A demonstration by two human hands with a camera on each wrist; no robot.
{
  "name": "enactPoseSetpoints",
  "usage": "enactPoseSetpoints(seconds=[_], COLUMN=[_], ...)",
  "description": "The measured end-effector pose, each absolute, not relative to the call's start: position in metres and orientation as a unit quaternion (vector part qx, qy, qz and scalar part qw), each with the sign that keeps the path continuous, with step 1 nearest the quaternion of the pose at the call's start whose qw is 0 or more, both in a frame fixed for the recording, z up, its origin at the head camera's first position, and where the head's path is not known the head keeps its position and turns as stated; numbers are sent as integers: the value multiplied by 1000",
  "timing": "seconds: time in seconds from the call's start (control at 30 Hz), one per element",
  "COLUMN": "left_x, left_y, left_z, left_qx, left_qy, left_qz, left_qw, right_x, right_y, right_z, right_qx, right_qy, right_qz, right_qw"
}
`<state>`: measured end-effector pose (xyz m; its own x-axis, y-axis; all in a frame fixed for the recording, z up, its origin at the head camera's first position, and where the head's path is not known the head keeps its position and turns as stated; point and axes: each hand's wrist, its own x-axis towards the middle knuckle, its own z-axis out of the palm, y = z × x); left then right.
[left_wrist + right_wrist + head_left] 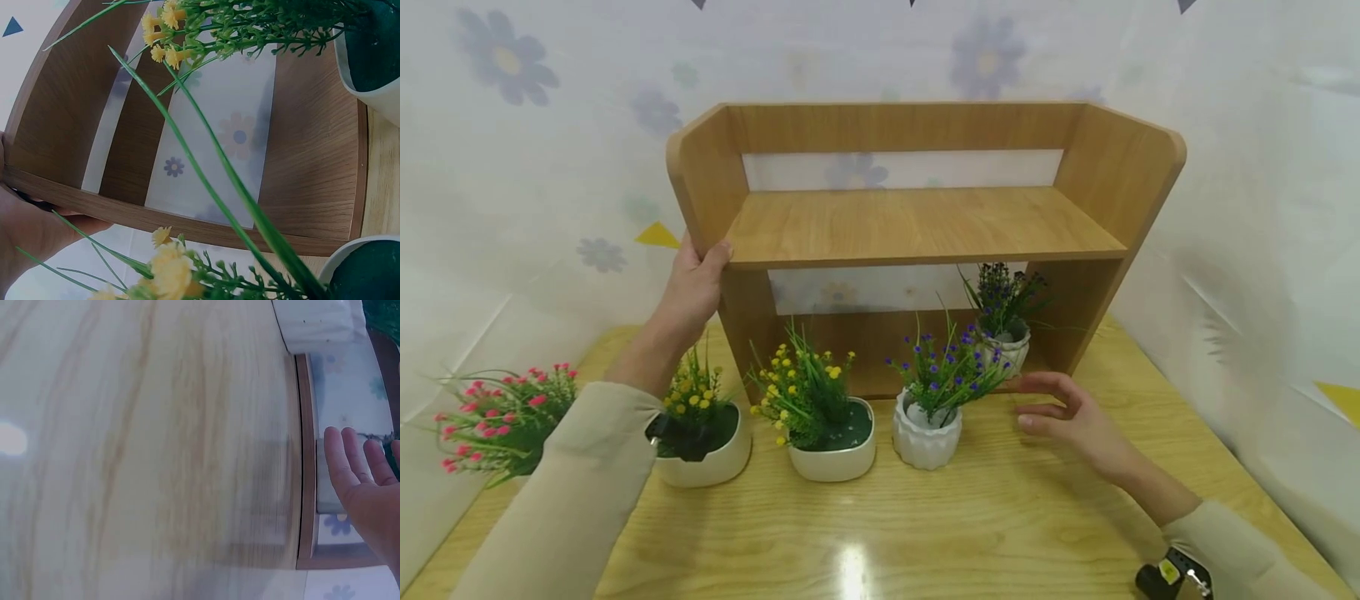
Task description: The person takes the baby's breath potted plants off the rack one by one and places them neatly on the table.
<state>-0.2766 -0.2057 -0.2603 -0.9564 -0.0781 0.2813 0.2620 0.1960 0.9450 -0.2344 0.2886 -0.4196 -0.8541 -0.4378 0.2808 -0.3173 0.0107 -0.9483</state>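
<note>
A two-tier wooden shelf stands at the back of the table. My left hand grips its left side panel, thumb at the front of the upper board and the other fingers behind. The left wrist view shows that hand at the panel's edge. Inside the lower tier, on the right, is a pot of dark purple flowers. Just in front of it is my right hand, fingers slightly bent and holding nothing. In the right wrist view the spread fingers overlap that pot.
Before the shelf stand a fluted white pot with purple flowers and two cream planters with yellow flowers, one in the middle and one further left. Pink flowers are at far left, partly behind my sleeve. A patterned white curtain hangs behind.
</note>
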Motion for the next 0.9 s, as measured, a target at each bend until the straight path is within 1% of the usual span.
enactPoseSetpoints(seconds=[0.23,0.43,0.57,0.9], left_x=[-279,-278,-278,-278], left_y=[-207,-207,-206,-206], left_z=[-261,-261,-261,-262], left_qx=[-61,-64,-66,-67], left_qy=[-759,-756,-755,-756], left_qz=[-635,-638,-639,-637], left_qw=[132,132,132,134], right_x=[-245,-252,-256,-265], right_y=[302,309,312,307], right_z=[-418,-418,-418,-415], right_qx=[-241,-233,-215,-173], right_qy=[690,681,694,745], right_qz=[-682,-694,-687,-643], right_qw=[18,12,3,-42])
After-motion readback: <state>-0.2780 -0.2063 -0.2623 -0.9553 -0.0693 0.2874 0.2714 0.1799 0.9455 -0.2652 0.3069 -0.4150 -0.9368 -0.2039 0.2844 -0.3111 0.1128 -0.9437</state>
